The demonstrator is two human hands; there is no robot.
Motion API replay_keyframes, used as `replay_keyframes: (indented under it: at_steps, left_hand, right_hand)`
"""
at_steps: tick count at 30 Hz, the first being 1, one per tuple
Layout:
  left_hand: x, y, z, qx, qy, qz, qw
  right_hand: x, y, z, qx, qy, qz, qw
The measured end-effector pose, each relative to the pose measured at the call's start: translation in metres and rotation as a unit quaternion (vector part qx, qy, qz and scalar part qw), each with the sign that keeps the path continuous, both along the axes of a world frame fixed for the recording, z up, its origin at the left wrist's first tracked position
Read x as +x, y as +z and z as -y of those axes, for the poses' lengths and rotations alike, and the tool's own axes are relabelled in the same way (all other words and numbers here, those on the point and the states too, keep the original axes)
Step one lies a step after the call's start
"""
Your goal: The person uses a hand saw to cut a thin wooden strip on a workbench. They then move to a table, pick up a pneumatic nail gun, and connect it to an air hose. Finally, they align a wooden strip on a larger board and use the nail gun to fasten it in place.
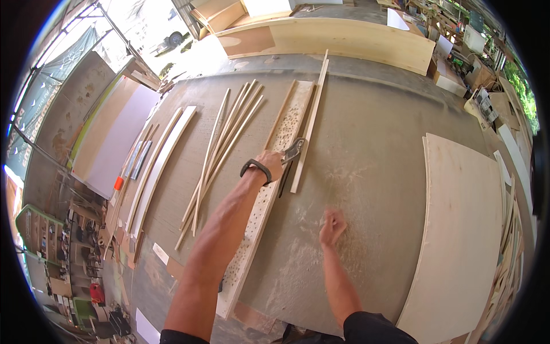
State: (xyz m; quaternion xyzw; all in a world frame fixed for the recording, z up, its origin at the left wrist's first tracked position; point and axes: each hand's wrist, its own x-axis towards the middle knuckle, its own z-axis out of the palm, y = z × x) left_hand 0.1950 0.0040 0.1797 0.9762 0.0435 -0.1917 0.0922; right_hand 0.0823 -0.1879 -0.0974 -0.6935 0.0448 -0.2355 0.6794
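My left hand [274,164], with a dark band at its wrist, is closed around a dark clamp-like tool [293,149]. It is over the long board with a speckled face [286,123], which has a thin strip along its edge. A pale wooden strip [310,129] lies just right of that board, and the tool's end reaches it. My right hand [333,226] is above the dusty tabletop [375,189], apart from the board. Its fingers are curled and slightly blurred; whatever they hold, if anything, is hidden.
Several thin wooden strips [220,146] lie crossed on the left. Beyond them is a white-faced board [166,166]. A large plywood panel [458,229] lies at the right. A long wooden box-like piece [326,39] stands across the far side. An orange object [118,183] sits at the left edge.
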Motion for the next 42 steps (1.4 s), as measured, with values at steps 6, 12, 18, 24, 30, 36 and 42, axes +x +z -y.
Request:
replay_keyframes:
  at_steps: [6, 12, 18, 24, 30, 36, 42]
  left_hand:
    - [-0.009, 0.0, 0.011, -0.025, -0.002, -0.001, 1.0]
    - [-0.012, -0.027, 0.011, -0.03, -0.01, 0.051, 0.998]
    - [-0.08, -0.032, 0.011, -0.069, 0.026, 0.057, 0.996]
    - [-0.237, -0.018, 0.024, -0.182, 0.101, -0.034, 0.978]
    - [-0.378, -0.001, 0.009, -0.298, 0.185, 0.023, 0.936]
    - [-0.469, 0.011, -0.013, -0.46, 0.354, 0.04, 0.814]
    - [-0.54, 0.046, -0.046, -0.496, 0.428, 0.129, 0.745]
  right_hand:
    - [0.18, 0.048, 0.002, -0.252, -0.047, -0.167, 0.952]
    - [0.323, 0.059, -0.048, -0.46, 0.122, -0.092, 0.875]
    - [0.361, 0.037, -0.059, -0.656, 0.26, -0.07, 0.705]
    - [0.333, 0.005, -0.049, -0.574, 0.054, -0.037, 0.817]
    - [0.251, 0.026, 0.004, -0.383, -0.002, -0.11, 0.917]
    - [0.154, 0.029, 0.073, -0.197, 0.03, -0.105, 0.974]
    - [0.006, 0.122, 0.031, -0.003, 0.101, -0.151, 0.983]
